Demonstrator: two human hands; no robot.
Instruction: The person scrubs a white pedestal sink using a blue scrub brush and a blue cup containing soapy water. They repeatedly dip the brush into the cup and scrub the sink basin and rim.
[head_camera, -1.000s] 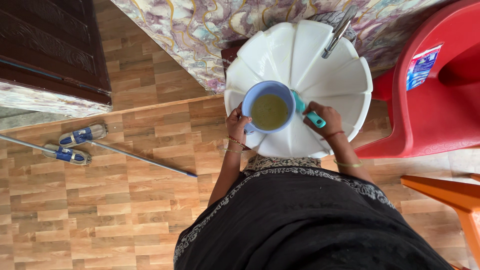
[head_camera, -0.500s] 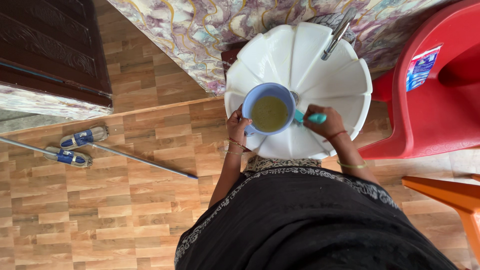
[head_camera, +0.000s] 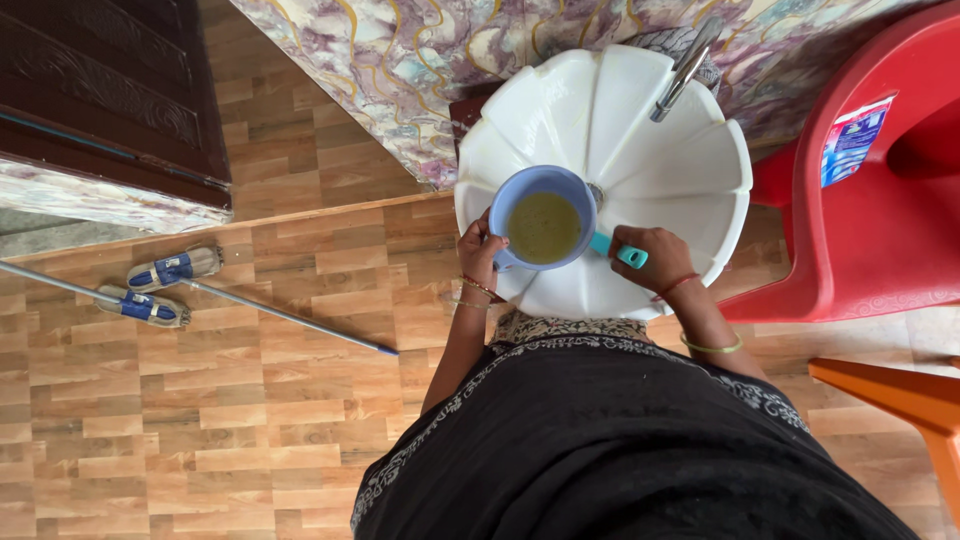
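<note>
I am standing at a white sink (head_camera: 690, 170). My left hand (head_camera: 478, 250) is closed around the side of a blue cup (head_camera: 541, 217), holding it over the sink bowl. The cup has yellow-green water in it. My right hand (head_camera: 650, 257) is closed around a teal brush handle (head_camera: 618, 251) that pokes out just beside the cup. A shiny tap (head_camera: 684, 68) sits at the back of the sink. A red chair (head_camera: 880, 200) is to my right. A mop (head_camera: 160, 290) lies on the wooden floor (head_camera: 200, 430).

Teal tool (head_camera: 620, 250) head hidden behind blue mug (head_camera: 541, 217)
</note>
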